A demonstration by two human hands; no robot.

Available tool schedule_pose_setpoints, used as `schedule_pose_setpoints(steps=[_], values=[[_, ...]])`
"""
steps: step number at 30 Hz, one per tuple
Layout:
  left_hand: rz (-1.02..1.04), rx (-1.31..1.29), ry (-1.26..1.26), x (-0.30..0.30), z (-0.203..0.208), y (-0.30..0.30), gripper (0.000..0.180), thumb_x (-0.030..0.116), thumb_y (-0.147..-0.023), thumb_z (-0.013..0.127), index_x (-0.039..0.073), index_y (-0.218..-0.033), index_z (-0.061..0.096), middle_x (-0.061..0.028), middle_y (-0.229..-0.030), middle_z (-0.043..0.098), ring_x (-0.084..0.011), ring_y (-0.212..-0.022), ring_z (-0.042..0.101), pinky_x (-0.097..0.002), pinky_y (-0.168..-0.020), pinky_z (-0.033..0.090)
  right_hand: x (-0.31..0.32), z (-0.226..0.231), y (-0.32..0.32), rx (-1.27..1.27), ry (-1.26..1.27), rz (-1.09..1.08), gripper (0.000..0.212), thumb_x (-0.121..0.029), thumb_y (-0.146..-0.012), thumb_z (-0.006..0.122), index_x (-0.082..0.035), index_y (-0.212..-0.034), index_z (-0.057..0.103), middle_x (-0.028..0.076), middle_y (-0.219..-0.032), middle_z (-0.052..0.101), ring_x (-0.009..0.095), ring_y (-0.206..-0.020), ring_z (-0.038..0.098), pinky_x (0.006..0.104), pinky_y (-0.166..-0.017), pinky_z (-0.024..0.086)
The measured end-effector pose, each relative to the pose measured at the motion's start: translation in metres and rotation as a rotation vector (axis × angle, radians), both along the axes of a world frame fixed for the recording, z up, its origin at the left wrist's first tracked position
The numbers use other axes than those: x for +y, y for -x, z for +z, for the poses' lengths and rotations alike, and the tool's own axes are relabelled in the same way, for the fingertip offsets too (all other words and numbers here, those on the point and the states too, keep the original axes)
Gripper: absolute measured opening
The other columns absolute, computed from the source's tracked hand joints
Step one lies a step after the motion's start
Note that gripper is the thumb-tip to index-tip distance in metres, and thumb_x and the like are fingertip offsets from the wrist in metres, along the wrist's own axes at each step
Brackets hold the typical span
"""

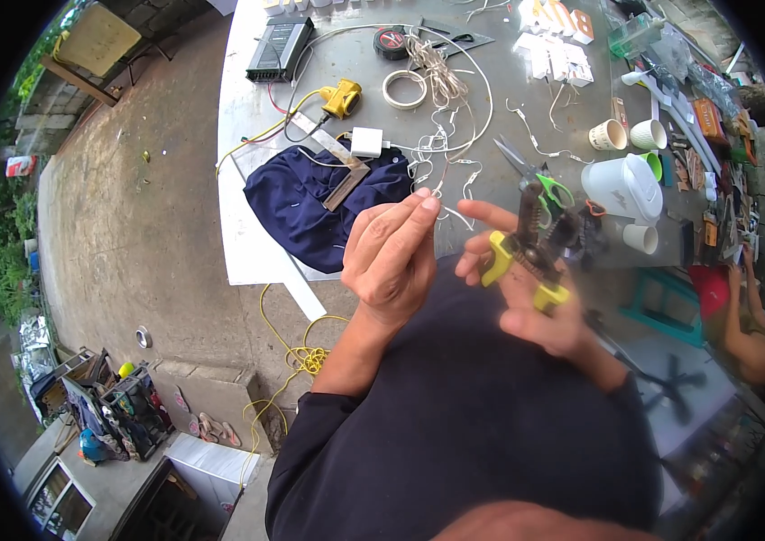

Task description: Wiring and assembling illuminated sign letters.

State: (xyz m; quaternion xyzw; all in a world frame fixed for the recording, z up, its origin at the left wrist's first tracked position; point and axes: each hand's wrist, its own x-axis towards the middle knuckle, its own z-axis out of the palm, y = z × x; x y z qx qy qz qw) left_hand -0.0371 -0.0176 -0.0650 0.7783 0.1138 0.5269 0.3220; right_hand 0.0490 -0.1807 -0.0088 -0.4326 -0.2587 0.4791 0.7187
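My left hand (391,257) is closed in a pinch, thumb against forefinger, on the end of a thin white wire (437,187). The wire leads to a string of small white LED modules (437,144) on the metal table. In my right hand (536,311) sits a dark wire stripper (533,243) with yellow grips, its jaws upward. The forefinger is stretched toward the left hand, and motion blurs this hand slightly. Just beyond the tool lie green-handled scissors (556,189), partly covered by it. A navy cloth (297,203) lies left of my left hand.
On the table (527,108) are a tape roll (404,89), a tape measure (391,43), a black power box (280,50), a yellow socket (342,97), a white charger (367,142), a white jug (622,189) and cups (608,135). Another person (752,334) is at the right.
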Motion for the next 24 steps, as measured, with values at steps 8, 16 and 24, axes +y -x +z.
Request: schedule_pose_setpoints(steps=[8,16,24], values=[[-0.040,-0.049,0.010,-0.003,0.003,0.000,0.032,-0.016,-0.067,0.077,-0.004,-0.096,0.074,-0.0168,-0.094,0.074,-0.0235,-0.073,0.067,-0.0279,-0.065,0.052,0.004,0.004,0.000,-0.083,0.138,0.065,0.078,-0.026,-0.083,0.074,0.004,-0.147,0.041,0.020,-0.161,0.024,0.020,-0.116,0.053,0.0362,-0.101,0.040],[-0.260,-0.058,0.728,-0.016,-0.006,0.009,0.030,-0.013,-0.077,0.077,-0.003,-0.105,0.070,-0.0105,-0.092,0.074,-0.0097,-0.075,0.064,-0.0229,-0.064,0.048,0.003,-0.005,-0.004,-0.079,0.043,-0.025,0.072,-0.015,-0.082,0.071,0.003,-0.146,0.044,0.020,-0.156,0.035,0.018,-0.110,0.054,0.0315,-0.096,0.041],[-0.239,-0.087,0.883,-0.023,0.000,0.008,0.034,-0.013,-0.081,0.075,-0.005,-0.111,0.063,-0.0119,-0.094,0.074,-0.0155,-0.089,0.071,-0.0243,-0.077,0.056,0.003,-0.006,-0.002,-0.034,0.001,-0.037,0.074,-0.017,-0.082,0.071,0.005,-0.146,0.042,0.022,-0.158,0.032,0.019,-0.117,0.053,0.0322,-0.099,0.040]])
